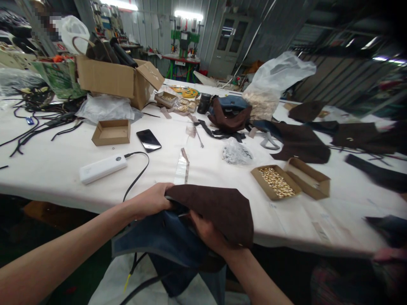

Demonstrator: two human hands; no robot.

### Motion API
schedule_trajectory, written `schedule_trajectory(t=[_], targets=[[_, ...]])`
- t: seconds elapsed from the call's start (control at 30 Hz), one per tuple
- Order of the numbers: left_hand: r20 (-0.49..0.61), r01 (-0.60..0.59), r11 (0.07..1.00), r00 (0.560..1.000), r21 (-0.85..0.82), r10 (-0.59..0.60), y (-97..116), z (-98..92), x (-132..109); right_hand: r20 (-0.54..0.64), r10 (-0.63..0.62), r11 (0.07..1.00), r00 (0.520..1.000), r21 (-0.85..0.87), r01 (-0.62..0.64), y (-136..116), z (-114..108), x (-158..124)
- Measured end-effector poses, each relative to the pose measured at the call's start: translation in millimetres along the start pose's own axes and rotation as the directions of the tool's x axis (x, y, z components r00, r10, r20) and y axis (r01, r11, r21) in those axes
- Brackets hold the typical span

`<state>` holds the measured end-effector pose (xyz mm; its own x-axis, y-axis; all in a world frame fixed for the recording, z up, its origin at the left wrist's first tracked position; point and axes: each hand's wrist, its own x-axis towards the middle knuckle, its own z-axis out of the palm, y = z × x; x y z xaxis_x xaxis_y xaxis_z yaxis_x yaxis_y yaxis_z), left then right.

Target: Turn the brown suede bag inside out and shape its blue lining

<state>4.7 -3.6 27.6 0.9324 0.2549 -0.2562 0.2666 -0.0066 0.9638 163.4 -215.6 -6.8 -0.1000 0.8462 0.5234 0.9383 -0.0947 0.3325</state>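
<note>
At the table's near edge my left hand is closed on the left corner of a dark brown suede piece. Under that piece hangs dark blue fabric, dropping below the table edge. My right hand reaches beneath the brown flap, fingers curled and pinching the brown and blue layers together; the fingertips are partly hidden by the flap.
An open cardboard box of gold rivets lies right of my hands. A white power bank with black cable and a phone lie to the left. Farther back are brown fabric pieces, a large carton, plastic bags and black cords.
</note>
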Motion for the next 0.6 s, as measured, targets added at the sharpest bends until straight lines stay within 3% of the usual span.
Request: schedule_trajectory(t=[0.17, 0.33, 0.47, 0.6], targets=[[-0.125, -0.016, 0.997, 0.992, 0.072, 0.025, -2, -2.0, 0, 0.099, -0.018, 0.997, 0.995, -0.079, 0.026, -3, 10, -9], [-0.01, 0.018, 0.99, 1.0, 0.141, -0.016, 6, -4.7, -7, 0.131, -0.081, 0.996, 0.988, -0.032, 0.086, -5, 9, -9], [-0.083, 0.0, 0.961, 0.996, 0.278, 0.024, 8, -3.2, -7, 0.129, -0.023, 0.999, 0.991, 0.035, 0.018, -5, 6, -7], [-0.077, 0.018, 0.975, 0.997, 0.222, -0.001, 7, -1.8, -5, 0.171, 0.049, 0.975, 0.984, 0.204, -0.084, -5, 7, -8]])
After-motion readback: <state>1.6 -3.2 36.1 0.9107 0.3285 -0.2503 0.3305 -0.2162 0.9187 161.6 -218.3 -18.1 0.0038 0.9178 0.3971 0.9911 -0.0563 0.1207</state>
